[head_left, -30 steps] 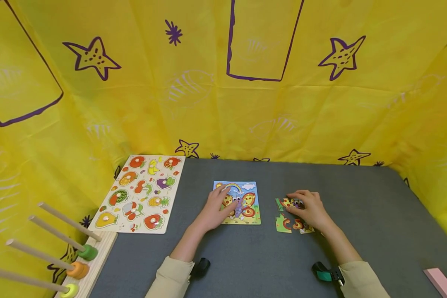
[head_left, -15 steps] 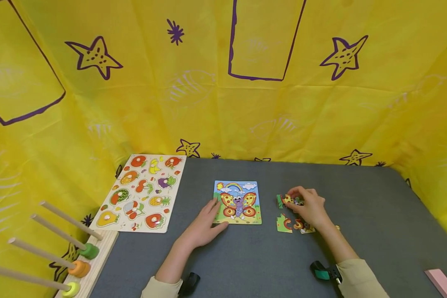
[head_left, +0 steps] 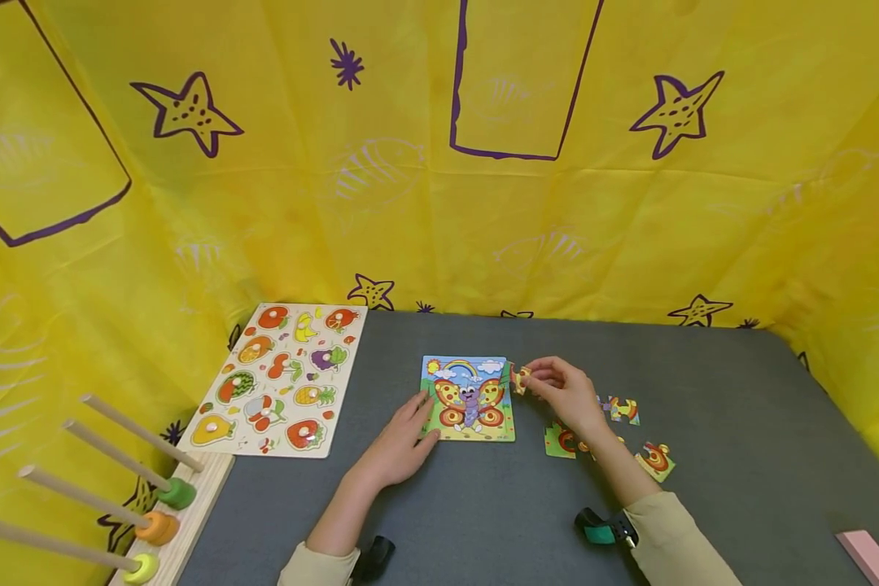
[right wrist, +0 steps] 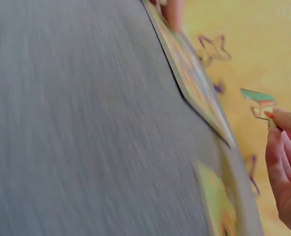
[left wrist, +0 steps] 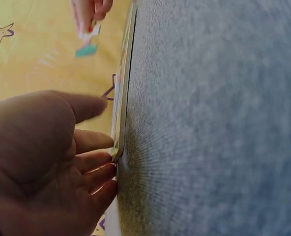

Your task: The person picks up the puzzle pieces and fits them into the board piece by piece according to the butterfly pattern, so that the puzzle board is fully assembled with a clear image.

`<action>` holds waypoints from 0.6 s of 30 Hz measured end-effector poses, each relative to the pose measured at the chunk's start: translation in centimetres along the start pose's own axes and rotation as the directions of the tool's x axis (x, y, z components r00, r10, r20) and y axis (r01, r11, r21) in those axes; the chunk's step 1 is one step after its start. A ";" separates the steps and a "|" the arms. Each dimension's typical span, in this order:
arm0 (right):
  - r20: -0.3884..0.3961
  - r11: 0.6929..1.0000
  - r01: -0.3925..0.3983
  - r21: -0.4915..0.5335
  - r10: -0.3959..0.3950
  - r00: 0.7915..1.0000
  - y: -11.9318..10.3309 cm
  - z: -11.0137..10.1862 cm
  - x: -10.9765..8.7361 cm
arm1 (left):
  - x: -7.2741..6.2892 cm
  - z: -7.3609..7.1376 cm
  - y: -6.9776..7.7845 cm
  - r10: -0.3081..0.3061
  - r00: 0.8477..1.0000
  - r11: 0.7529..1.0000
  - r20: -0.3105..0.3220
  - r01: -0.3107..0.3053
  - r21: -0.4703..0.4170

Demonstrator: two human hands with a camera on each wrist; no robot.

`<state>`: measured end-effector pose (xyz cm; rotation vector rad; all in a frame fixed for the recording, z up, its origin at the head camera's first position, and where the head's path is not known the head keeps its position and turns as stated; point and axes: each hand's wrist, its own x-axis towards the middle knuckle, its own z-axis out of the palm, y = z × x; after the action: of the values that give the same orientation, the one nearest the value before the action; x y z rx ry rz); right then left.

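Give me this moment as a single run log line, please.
left hand: touching left edge of butterfly board | right hand: pinching puzzle piece above table | other pieces: loose on table, right of board

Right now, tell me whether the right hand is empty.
No, in the right wrist view the right hand pinches a partly green puzzle piece.

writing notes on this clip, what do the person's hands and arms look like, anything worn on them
The left hand and right hand are ungloved. Plain beige fabric sleeves end on the forearms. Beside the left one is a black, rounded wrist device; beside the right, a black strapped wrist device with a teal-green patch.
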<state>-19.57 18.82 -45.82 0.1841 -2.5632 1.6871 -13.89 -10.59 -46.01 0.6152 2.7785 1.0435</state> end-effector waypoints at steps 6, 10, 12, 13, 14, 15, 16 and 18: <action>0.140 0.993 -0.042 0.111 0.027 0.990 -1.0 4.0 0.3 | 0.2 0.4 0.0 0.035 0.998 0.998 -0.053 -0.031 0.063; 0.191 0.995 -0.050 0.083 0.034 0.981 -1.9 6.1 0.6 | 0.3 0.6 -0.3 0.030 0.997 0.998 -0.071 -0.026 0.051; 0.204 0.996 -0.067 0.059 0.054 0.977 -2.2 7.0 0.8 | 0.3 0.6 -0.4 0.023 0.997 0.999 -0.079 -0.020 0.037; 0.211 0.996 -0.078 0.046 0.067 0.975 -2.4 7.5 0.9 | 0.4 0.6 -0.5 0.018 0.997 0.999 -0.082 -0.015 0.030; 0.214 0.996 -0.088 0.028 0.080 0.974 -2.5 7.9 1.0 | 0.4 0.6 -0.5 0.009 0.997 1.000 -0.080 -0.007 0.026; 0.215 0.995 -0.095 0.006 0.091 0.972 -2.6 8.3 1.1 | 0.4 0.6 -0.5 0.005 0.997 1.000 -0.078 -0.004 0.024; 0.217 0.995 -0.101 -0.011 0.100 0.971 -2.6 8.6 1.2 | 0.4 0.6 -0.6 0.003 0.997 1.000 -0.075 -0.002 0.023; 0.220 0.995 -0.094 -0.042 0.101 0.970 -2.6 9.3 1.3 | 0.4 0.7 -0.5 0.003 0.997 1.000 -0.071 -0.002 0.018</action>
<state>-20.43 9.21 -46.98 0.2635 -2.8001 1.7503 -14.27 -10.39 -46.83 0.5952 2.8515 1.0628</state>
